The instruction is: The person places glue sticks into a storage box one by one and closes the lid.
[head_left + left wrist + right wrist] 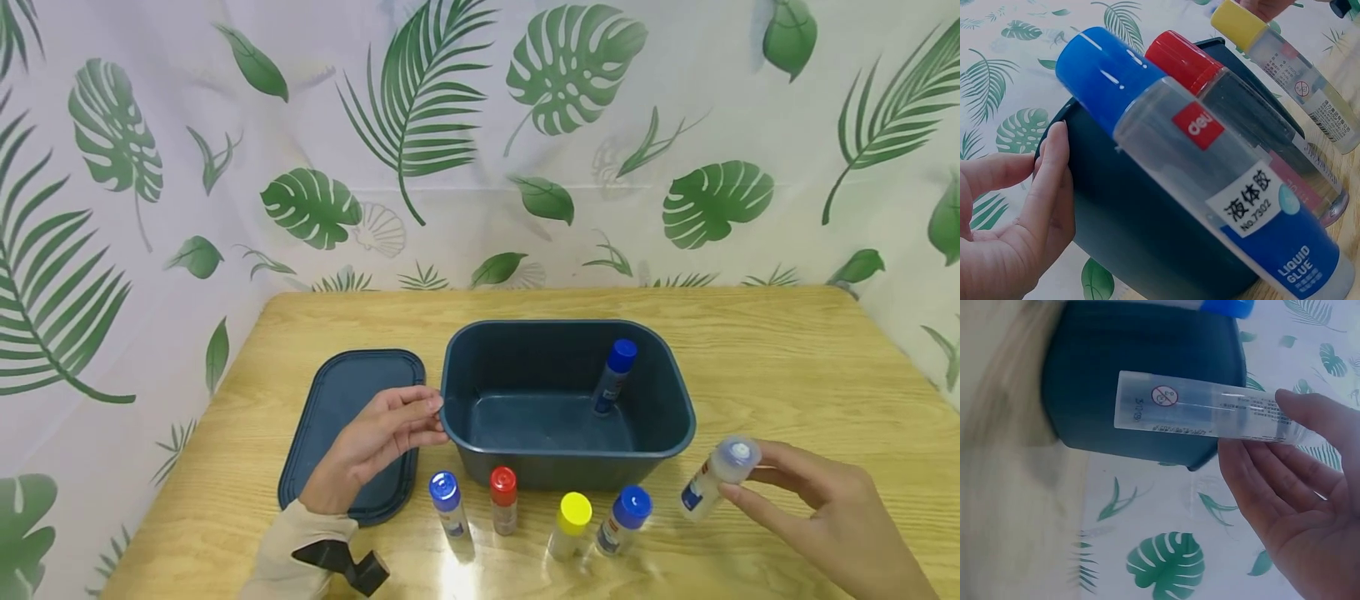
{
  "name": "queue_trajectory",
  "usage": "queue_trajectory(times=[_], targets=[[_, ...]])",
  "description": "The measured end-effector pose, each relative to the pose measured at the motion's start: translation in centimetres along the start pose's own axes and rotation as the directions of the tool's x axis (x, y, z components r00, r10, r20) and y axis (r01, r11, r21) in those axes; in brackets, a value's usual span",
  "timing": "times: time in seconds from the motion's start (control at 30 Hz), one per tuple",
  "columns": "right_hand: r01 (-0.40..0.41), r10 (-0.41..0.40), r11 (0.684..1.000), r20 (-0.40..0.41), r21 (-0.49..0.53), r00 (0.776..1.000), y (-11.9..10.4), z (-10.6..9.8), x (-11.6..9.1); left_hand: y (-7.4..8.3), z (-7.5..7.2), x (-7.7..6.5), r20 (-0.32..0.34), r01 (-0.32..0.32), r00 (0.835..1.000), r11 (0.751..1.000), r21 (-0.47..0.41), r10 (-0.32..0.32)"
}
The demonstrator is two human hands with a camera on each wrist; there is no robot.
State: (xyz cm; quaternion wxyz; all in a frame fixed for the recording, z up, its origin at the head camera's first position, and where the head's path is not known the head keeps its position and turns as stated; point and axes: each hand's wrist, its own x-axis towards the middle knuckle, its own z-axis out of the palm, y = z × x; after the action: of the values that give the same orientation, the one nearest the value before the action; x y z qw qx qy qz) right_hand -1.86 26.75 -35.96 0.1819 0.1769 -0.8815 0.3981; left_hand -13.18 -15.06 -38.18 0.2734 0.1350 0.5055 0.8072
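My right hand [832,508] pinches a clear-capped glue bottle [703,487] between thumb and fingers, at the right of a dark teal bin [555,471]. The right wrist view shows the clear bottle [1179,406] overlapping the bin [1097,434], its cap end in the fingers. At the bin's left rim, the fingertips of my left hand [386,433] touch the outside. A blue-capped glue bottle [611,379] leans inside the bin. In front of the bin stand a blue-capped liquid glue bottle [1210,187], a red-capped bottle [504,500], a yellow-capped bottle [570,525] and another blue-capped bottle [625,518].
A dark teal lid [352,396] lies flat left of the bin, partly under my left forearm. The wooden table [780,358] meets a leaf-patterned cloth [480,208] at its back and sides. A black strap [330,557] circles my left wrist.
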Motion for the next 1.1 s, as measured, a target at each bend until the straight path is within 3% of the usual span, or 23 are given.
queue_trajectory(times=[0.5, 0.9, 1.1], targets=[[0.25, -0.257, 0.965, -0.087, -0.077, 0.963, -1.3, -3.3, 4.4, 0.2, 0.0, 0.4, -0.02, 0.001, 1.0, 1.0, 0.024, 0.0], [0.262, -0.262, 0.965, -0.12, -0.015, 0.958, -3.3, -3.9, 7.0, 0.2, 0.0, 0.1, -0.019, -0.007, 1.0, 1.0, -0.003, 0.007], [0.271, -0.256, 0.956, -0.134, 0.112, 0.958, -3.2, -3.3, 7.4, 0.1, 0.0, 0.0, -0.022, -0.011, 1.0, 1.0, 0.002, 0.011]])
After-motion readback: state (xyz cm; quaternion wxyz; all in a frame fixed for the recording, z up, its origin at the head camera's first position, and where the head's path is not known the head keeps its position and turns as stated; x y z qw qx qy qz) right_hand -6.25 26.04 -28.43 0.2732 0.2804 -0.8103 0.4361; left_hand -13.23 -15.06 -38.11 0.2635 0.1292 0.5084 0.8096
